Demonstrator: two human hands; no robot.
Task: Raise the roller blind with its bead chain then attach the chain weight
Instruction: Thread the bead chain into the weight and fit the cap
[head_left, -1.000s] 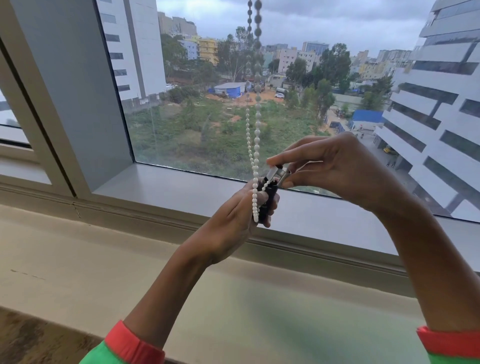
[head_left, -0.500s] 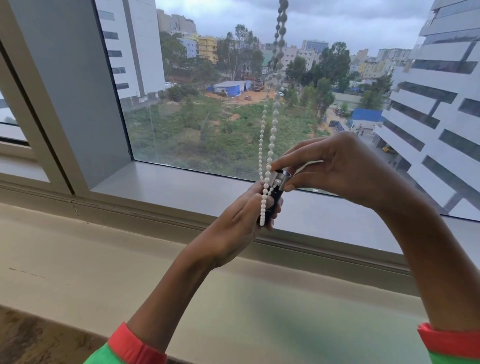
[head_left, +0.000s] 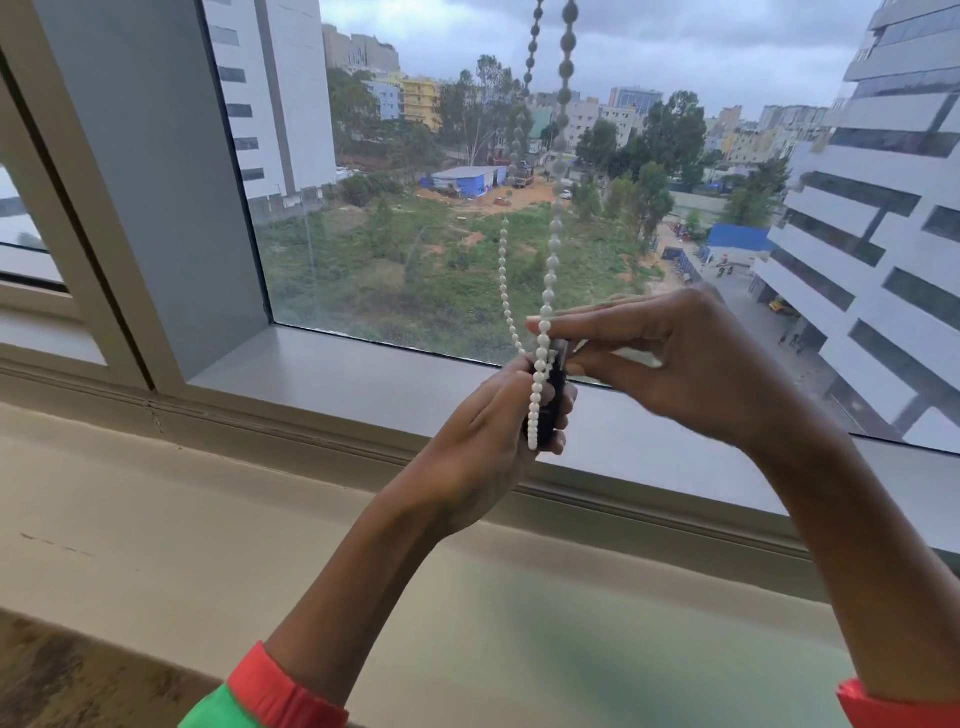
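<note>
head view looks forward and down (close) at the window sill (head_left: 363, 379).

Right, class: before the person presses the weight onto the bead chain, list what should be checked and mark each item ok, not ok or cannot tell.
1. Left hand grips the black weight upright: ok.
2. Right hand has fingertips at the weight's top end: ok.
3. Bead chain lies along the front of the weight: ok.
4. Beads seated in the weight's slot: cannot tell, fingers hide it.
5. Both chain strands hang free of knots above the hands: ok.
6. Blind fully raised: cannot tell, it is out of view.
</note>
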